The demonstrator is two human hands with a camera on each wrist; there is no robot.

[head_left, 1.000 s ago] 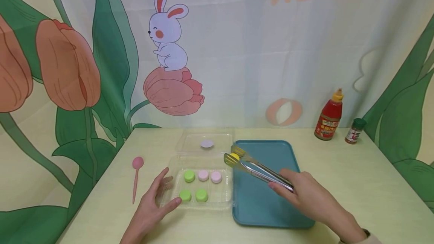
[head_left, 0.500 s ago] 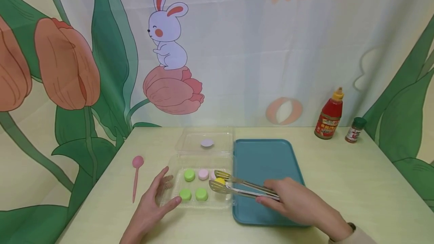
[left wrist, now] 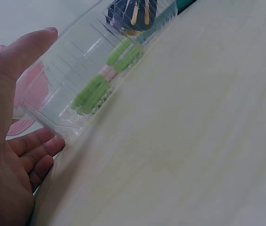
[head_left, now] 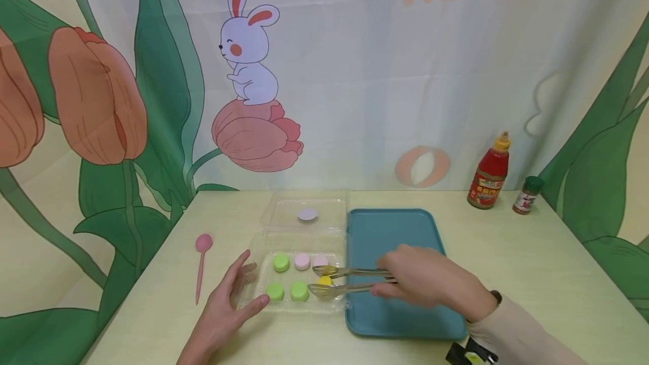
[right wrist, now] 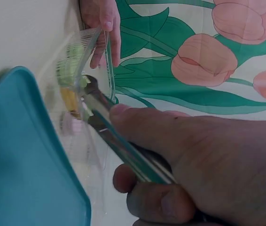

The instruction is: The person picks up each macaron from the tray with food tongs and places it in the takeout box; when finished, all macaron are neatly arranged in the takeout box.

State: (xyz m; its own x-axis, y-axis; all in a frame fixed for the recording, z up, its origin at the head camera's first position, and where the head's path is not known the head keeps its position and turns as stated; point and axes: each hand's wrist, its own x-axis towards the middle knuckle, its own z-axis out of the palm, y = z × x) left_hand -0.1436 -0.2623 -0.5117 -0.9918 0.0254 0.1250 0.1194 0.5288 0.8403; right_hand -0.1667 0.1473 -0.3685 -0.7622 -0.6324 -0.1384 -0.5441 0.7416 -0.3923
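Observation:
My right hand [head_left: 426, 275] grips metal tongs [head_left: 362, 271] over the right part of a clear plastic container [head_left: 289, 310]. Between the tong tips, at the container's right end, is a yellow macaron [head_left: 325, 281]. Several green macarons [head_left: 299, 290] and two pink macarons [head_left: 302, 261] sit in the same container; the tongs partly hide one pink one. My left hand [head_left: 225, 308] holds the container's left side, thumb over the rim and fingers behind the plastic. In the left wrist view the thumb [left wrist: 34, 44] lies along the upper edge.
The container's lid [head_left: 284, 213] lies folded back, with a small pale oval on it. A blue tray [head_left: 390, 314] sits right beside the container. A pink spoon [head_left: 201, 263] lies at the left. A red sauce bottle [head_left: 489, 176] and a green-capped jar [head_left: 528, 195] stand back right.
The right hand has brought the tongs with the yellow macaron left and toward the near side, from above the tray's edge into the container. The left hand stays in place.

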